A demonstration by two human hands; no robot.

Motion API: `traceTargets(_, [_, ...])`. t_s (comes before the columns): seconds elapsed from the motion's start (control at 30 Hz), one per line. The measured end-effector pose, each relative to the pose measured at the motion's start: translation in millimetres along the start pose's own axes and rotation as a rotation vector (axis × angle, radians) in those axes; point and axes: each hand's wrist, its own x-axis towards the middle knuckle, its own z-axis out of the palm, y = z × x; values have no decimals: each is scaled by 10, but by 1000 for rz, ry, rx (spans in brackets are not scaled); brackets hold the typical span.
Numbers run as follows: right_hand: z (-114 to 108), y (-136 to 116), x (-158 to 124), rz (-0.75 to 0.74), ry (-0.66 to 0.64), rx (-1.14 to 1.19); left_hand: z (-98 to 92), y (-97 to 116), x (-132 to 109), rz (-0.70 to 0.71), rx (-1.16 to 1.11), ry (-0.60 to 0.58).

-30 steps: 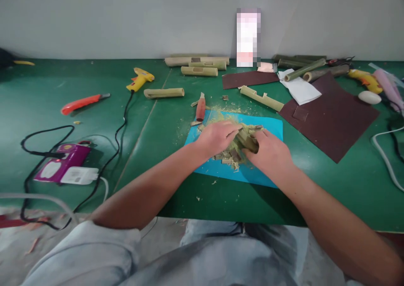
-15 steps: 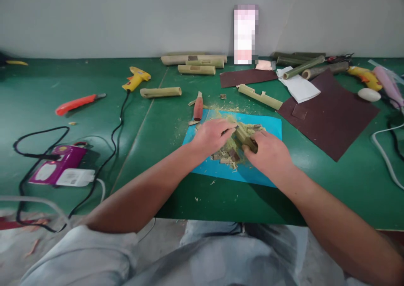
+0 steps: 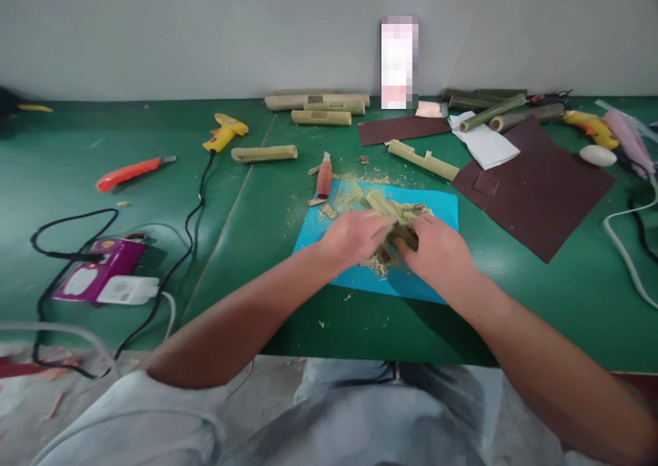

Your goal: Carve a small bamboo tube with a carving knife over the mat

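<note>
My right hand [image 3: 443,247] is closed round the near end of a bamboo piece [image 3: 380,203], which slants away to the upper left. My left hand [image 3: 354,236] is closed in a pinch over the middle of that piece; what its fingers hold is hidden and blurred. Under both hands lies a blue sheet [image 3: 442,205], strewn with pale shavings [image 3: 380,266] and chips. A red-handled knife [image 3: 324,178] rests at the sheet's upper left corner, its short blade pointing away from me.
Cut bamboo pieces [image 3: 264,153] lie left and at the back; a notched one [image 3: 424,160] sits beyond the sheet. Brown sheets [image 3: 545,199] are at right. Left are a yellow glue gun [image 3: 225,133], an orange cutter [image 3: 131,173] and a corded purple box [image 3: 110,264]. A phone [image 3: 399,65] leans on the wall.
My left hand has slid toward me along the bamboo, uncovering more of its far end. My right hand keeps its grip in nearly the same place.
</note>
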Motion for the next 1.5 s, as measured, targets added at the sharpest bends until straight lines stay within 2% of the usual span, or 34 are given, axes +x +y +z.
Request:
traceTargets(0.1, [-23, -12, 5, 22, -22, -2, -14, -53, 17, -129, 75, 53])
traceTargets(0.27, [-43, -19, 1, 8, -44, -12, -8, -72, -8, -31, 120, -19])
traceTargets(0.37, [-36, -19, -3, 13, -30, -4, -24, -134, 15, -140, 158, 59])
traceTargets(0.43, [-34, -24, -6, 19, -35, 0, -28, -162, 25, -168, 191, 65])
traceTargets(0.57, [-35, -35, -15, 16, -60, 1, -6, -108, 7, -77, 172, -30])
traceTargets(0.73, [-27, -33, -9, 29, -43, 13, -16, 17, -1, -142, 188, -21])
traceTargets(0.87, [-21, -32, 6, 20, -68, 28, -28, 78, -62, 1, 97, -115])
traceTargets(1.0, [-25, -31, 12, 40, -68, 41, -8, 30, -80, -98, 110, -25])
traceTargets(1.2, [-16, -24, 20, 40, -83, 25, 21, 51, -62, 15, 106, -70])
traceTargets(1.3, [-26, -27, 21, 45, -74, 32, -23, 0, -18, -151, 147, -7])
traceTargets(1.37, [-36, -32, 18, 48, -87, 32, -37, -7, -14, -128, 154, -41])
traceTargets(1.43, [-41, -34, 15, 47, -102, 29, -35, 9, -26, -40, 113, -114])
traceTargets(1.5, [-39, -32, 13, 43, -95, 30, -29, 20, -30, -61, 97, -110])
